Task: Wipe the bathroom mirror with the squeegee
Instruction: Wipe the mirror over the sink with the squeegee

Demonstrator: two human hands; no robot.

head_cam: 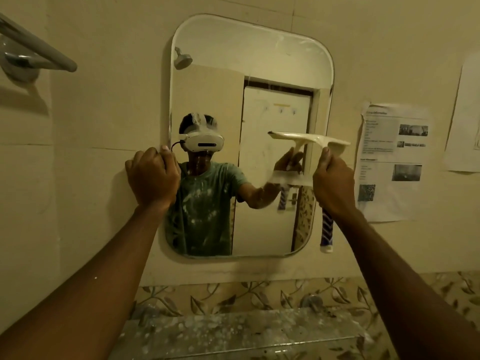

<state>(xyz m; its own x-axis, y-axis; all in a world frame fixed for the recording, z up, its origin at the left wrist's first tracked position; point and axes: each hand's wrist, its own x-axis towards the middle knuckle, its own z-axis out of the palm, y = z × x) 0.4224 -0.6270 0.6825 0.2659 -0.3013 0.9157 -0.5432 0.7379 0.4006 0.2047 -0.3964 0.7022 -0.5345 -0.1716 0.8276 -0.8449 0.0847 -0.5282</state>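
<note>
A rounded rectangular mirror (259, 61) hangs on the cream wall, streaked with white smears in its lower half. My right hand (333, 185) grips the handle of a white squeegee (311, 139). Its blade lies roughly level at the mirror's right edge, about mid-height. The handle's blue-and-white end (326, 232) sticks out below my fist. My left hand (153, 175) holds the mirror's left edge, with its fingers curled round the rim. The mirror reflects a person in a green shirt wearing a white headset.
A grey towel rail (36, 45) juts from the wall at upper left. Printed paper sheets (389, 162) are stuck to the wall right of the mirror. Below lies a leaf-patterned tile band (233, 297) and a speckled glass shelf (233, 333).
</note>
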